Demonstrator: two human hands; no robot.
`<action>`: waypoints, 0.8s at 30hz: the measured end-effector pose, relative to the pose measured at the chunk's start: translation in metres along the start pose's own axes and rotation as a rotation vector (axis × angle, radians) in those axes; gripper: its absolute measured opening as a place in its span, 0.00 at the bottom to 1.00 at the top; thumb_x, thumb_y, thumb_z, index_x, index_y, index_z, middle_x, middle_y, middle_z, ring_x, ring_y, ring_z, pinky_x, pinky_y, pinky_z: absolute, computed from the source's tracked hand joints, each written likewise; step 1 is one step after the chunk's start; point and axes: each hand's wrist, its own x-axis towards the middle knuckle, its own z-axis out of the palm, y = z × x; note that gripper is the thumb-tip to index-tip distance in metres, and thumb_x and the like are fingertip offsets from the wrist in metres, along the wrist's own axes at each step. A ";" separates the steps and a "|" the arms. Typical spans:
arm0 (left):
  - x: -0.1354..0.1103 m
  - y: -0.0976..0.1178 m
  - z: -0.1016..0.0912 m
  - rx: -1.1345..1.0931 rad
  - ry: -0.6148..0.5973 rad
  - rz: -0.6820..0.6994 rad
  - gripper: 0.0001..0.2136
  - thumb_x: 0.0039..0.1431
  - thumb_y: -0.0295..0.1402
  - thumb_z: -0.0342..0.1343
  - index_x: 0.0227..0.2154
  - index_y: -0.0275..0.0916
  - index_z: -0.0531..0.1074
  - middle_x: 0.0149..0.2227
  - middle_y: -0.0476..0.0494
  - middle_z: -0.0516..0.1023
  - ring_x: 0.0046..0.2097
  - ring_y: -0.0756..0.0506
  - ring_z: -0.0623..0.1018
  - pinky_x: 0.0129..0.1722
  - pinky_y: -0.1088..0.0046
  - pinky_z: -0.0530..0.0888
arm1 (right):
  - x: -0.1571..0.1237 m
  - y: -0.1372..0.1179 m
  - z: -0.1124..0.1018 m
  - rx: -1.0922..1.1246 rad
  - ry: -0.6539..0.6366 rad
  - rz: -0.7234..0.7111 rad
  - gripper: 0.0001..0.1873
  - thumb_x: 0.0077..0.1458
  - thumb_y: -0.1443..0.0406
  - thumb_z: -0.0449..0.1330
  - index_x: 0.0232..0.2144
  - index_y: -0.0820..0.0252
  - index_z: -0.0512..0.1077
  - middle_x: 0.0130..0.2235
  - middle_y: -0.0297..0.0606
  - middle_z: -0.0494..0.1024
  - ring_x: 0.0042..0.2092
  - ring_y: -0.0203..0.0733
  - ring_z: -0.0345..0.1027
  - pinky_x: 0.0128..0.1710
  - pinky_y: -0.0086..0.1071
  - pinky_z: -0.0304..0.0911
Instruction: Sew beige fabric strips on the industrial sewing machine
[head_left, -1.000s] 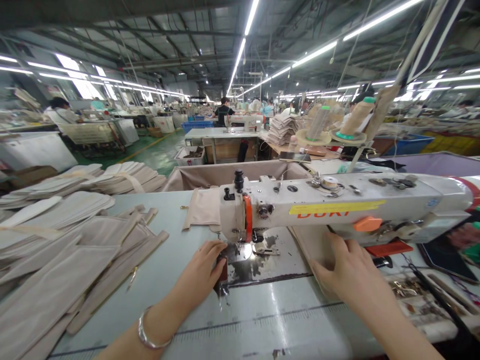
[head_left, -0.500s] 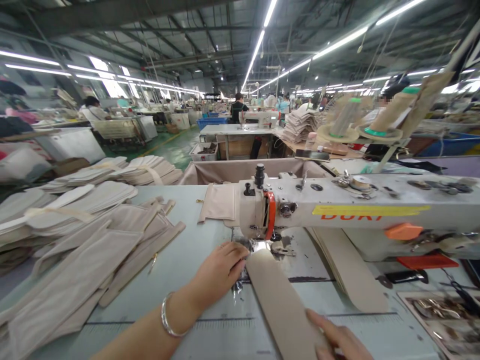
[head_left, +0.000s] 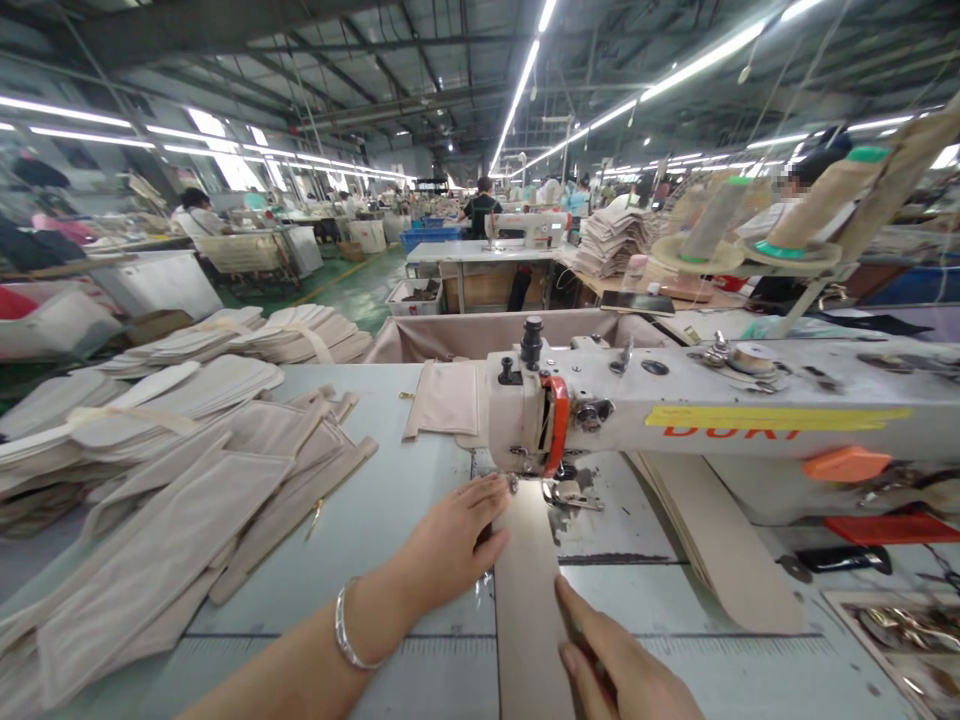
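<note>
A long beige fabric strip (head_left: 529, 600) lies on the sewing machine's bed, its far end under the needle area of the sewing machine (head_left: 525, 420). My left hand (head_left: 454, 530), with a silver bangle at the wrist, lies with outstretched fingers along the strip's left edge, close to the presser foot. Nearer to me, my right hand (head_left: 619, 655) has the strip's right edge between thumb and fingers. Right of the needle area, a stack of similar beige strips (head_left: 727, 560) rests under the machine arm.
Sewn beige pieces with zips (head_left: 165, 540) lie at left, before bundled rounded panels (head_left: 210, 395). A small beige piece (head_left: 446, 398) sits behind the machine head, near a fabric-lined bin (head_left: 435, 338). Thread cones (head_left: 825, 205) stand at right, above a tray of metal parts (head_left: 900, 640).
The strip has swung straighter and its far end has moved forward under the needle area. My right hand has shifted left and forward along its edge; my left fingers now rest further forward.
</note>
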 end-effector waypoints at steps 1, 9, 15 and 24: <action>0.000 0.000 0.000 0.004 -0.006 -0.004 0.21 0.64 0.33 0.53 0.59 0.37 0.65 0.64 0.39 0.65 0.65 0.42 0.64 0.65 0.58 0.64 | 0.000 0.001 0.001 -0.004 0.001 -0.001 0.27 0.61 0.63 0.46 0.61 0.58 0.66 0.53 0.41 0.74 0.48 0.44 0.74 0.43 0.31 0.72; 0.002 0.005 -0.003 0.025 -0.028 -0.020 0.21 0.64 0.32 0.52 0.59 0.34 0.65 0.64 0.38 0.65 0.65 0.42 0.63 0.66 0.59 0.62 | 0.007 0.007 -0.012 -0.004 -0.127 -0.063 0.26 0.64 0.63 0.48 0.63 0.58 0.62 0.54 0.40 0.74 0.50 0.42 0.73 0.41 0.26 0.72; 0.002 0.005 -0.004 0.006 -0.022 -0.016 0.22 0.63 0.32 0.52 0.59 0.34 0.65 0.64 0.38 0.64 0.66 0.42 0.63 0.66 0.59 0.62 | 0.009 0.004 -0.011 -0.025 -0.113 -0.028 0.27 0.63 0.64 0.47 0.63 0.59 0.62 0.55 0.42 0.73 0.51 0.44 0.72 0.42 0.28 0.72; 0.003 0.008 -0.012 -0.086 -0.055 -0.025 0.22 0.64 0.32 0.53 0.60 0.35 0.63 0.65 0.37 0.62 0.67 0.42 0.60 0.67 0.58 0.60 | 0.028 -0.007 -0.036 -0.112 -0.156 -0.108 0.22 0.60 0.64 0.52 0.55 0.51 0.71 0.49 0.37 0.78 0.45 0.44 0.76 0.36 0.27 0.73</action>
